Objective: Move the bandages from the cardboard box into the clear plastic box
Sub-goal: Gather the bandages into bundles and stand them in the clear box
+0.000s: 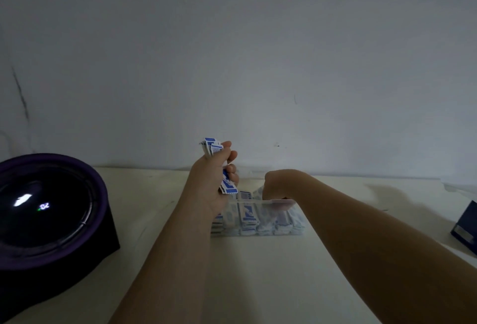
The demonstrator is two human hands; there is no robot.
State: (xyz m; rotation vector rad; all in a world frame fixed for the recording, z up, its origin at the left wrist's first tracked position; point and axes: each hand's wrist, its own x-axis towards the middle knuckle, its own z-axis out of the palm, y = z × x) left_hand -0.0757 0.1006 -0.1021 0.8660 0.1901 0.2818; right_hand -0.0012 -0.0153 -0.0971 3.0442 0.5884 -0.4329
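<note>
The clear plastic box (260,202) stands on the pale table (258,272), holding rows of blue-and-white wrapped bandages (249,212). My left hand (214,184) is raised just left of the box and grips a stack of bandages (212,146) that sticks out above and below the fist. My right hand (277,185) reaches down into the box, fingers bent downward and hidden behind the box's rim. Whether it holds anything cannot be seen. A dark blue cardboard box (466,228) lies at the right edge of the table.
A large dark purple round device (49,210) with a glowing display sits on the left of the table. A plain wall rises right behind the table. Something clear and crumpled (462,186) lies at the far right.
</note>
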